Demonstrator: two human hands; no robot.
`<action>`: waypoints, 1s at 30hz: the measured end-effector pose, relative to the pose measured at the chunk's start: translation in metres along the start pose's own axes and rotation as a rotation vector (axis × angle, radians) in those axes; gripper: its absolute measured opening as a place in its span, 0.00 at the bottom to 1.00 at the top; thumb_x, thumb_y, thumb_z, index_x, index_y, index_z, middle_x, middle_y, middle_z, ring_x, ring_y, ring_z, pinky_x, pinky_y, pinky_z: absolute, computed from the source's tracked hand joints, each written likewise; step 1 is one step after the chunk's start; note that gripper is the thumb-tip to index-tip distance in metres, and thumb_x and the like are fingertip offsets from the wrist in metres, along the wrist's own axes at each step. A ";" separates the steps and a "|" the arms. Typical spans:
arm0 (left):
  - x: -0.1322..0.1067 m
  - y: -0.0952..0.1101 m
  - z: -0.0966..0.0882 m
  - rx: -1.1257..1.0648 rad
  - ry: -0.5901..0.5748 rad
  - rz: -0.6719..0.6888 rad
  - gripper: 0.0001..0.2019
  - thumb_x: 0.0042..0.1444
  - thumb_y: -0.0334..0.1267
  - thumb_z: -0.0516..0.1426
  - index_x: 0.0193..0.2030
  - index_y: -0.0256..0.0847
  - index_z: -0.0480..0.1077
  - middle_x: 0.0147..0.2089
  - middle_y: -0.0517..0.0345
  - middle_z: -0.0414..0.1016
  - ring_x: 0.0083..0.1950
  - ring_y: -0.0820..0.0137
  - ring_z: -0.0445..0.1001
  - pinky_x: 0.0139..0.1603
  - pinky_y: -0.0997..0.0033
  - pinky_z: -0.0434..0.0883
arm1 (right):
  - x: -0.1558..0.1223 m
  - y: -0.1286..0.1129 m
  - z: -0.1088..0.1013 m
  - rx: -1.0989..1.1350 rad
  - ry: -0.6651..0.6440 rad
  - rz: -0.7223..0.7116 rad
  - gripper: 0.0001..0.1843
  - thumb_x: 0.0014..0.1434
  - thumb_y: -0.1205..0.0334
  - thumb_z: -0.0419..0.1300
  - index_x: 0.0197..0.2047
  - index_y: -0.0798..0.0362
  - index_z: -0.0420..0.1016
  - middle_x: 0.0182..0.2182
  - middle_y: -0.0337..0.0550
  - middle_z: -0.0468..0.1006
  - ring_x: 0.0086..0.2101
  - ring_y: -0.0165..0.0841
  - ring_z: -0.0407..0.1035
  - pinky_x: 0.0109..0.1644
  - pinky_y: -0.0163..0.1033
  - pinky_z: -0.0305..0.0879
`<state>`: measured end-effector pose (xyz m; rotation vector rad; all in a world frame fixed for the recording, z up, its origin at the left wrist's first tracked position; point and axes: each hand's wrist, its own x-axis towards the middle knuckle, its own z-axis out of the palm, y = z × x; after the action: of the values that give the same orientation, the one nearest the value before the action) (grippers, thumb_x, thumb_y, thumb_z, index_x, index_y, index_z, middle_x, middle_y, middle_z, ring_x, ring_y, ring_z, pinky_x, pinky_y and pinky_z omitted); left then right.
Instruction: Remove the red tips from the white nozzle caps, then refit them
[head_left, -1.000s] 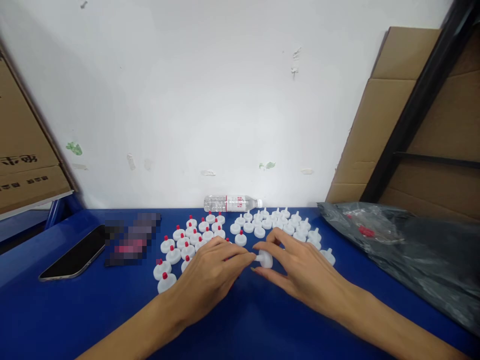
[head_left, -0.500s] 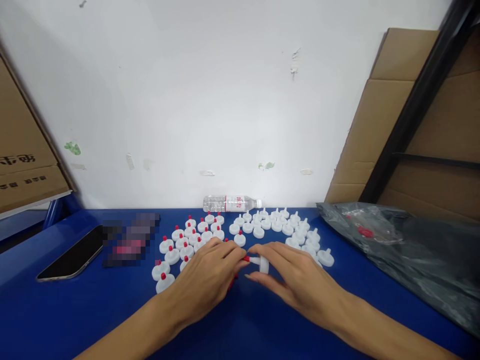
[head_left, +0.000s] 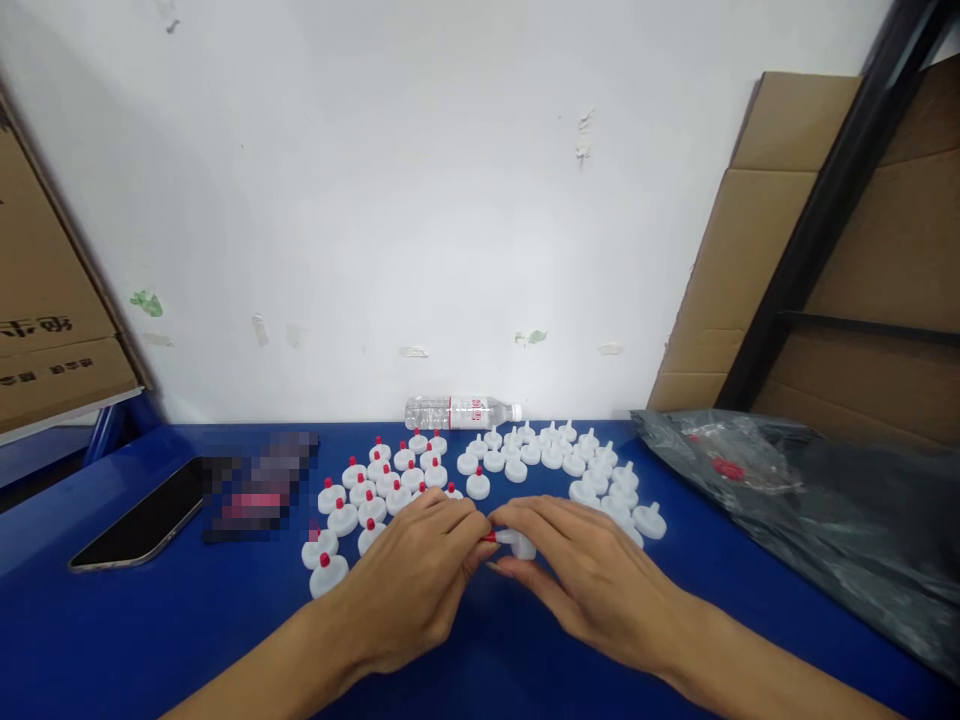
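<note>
Between my hands, over the front of the blue table, a white nozzle cap [head_left: 520,544] lies on its side with its spout pointing left. My right hand [head_left: 592,570] grips its round base between thumb and fingers. At the spout's end my left hand [head_left: 427,560] pinches a small red tip cap [head_left: 489,537], which touches the spout. Left of centre stand several white nozzle caps with red tips [head_left: 343,517], partly hidden by my left hand. To the right, several white nozzle caps without red tips [head_left: 574,463] stand upright in a curved group.
A clear plastic bottle [head_left: 461,412] lies along the wall. A smartphone [head_left: 142,515] and a blurred dark packet [head_left: 262,490] are at the left. A dark plastic bag [head_left: 825,510], with a clear bag of red pieces [head_left: 727,468] on it, covers the right side.
Both hands and the nozzle cap have moved slightly lower in view. The cap's base has tilted, and the red tip stays at the spout. The view has shifted slightly.
</note>
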<state>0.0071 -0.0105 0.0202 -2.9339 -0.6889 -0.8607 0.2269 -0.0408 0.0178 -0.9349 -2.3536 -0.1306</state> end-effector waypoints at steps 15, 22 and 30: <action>-0.002 -0.034 -0.020 0.146 0.075 -0.061 0.12 0.70 0.30 0.48 0.40 0.37 0.72 0.34 0.55 0.71 0.37 0.65 0.63 0.42 0.61 0.61 | 0.004 0.047 0.001 -0.128 0.010 0.164 0.04 0.67 0.64 0.59 0.44 0.51 0.75 0.53 0.50 0.76 0.54 0.45 0.71 0.58 0.54 0.66; -0.001 -0.034 -0.018 0.137 0.014 -0.096 0.14 0.70 0.31 0.48 0.37 0.37 0.72 0.34 0.54 0.71 0.39 0.64 0.63 0.44 0.60 0.62 | 0.005 0.045 0.008 -0.083 -0.094 0.260 0.09 0.69 0.60 0.59 0.44 0.48 0.82 0.34 0.42 0.78 0.37 0.36 0.74 0.47 0.45 0.68; 0.000 -0.039 -0.017 0.176 -0.026 -0.075 0.13 0.71 0.31 0.48 0.41 0.37 0.74 0.34 0.54 0.73 0.40 0.64 0.63 0.44 0.61 0.64 | 0.007 0.042 0.004 -0.187 -0.080 0.239 0.14 0.70 0.62 0.56 0.56 0.52 0.74 0.38 0.45 0.82 0.40 0.39 0.76 0.57 0.51 0.63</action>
<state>-0.0183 0.0223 0.0304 -2.7840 -0.8347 -0.7279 0.2481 -0.0037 0.0131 -1.3262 -2.3100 -0.2243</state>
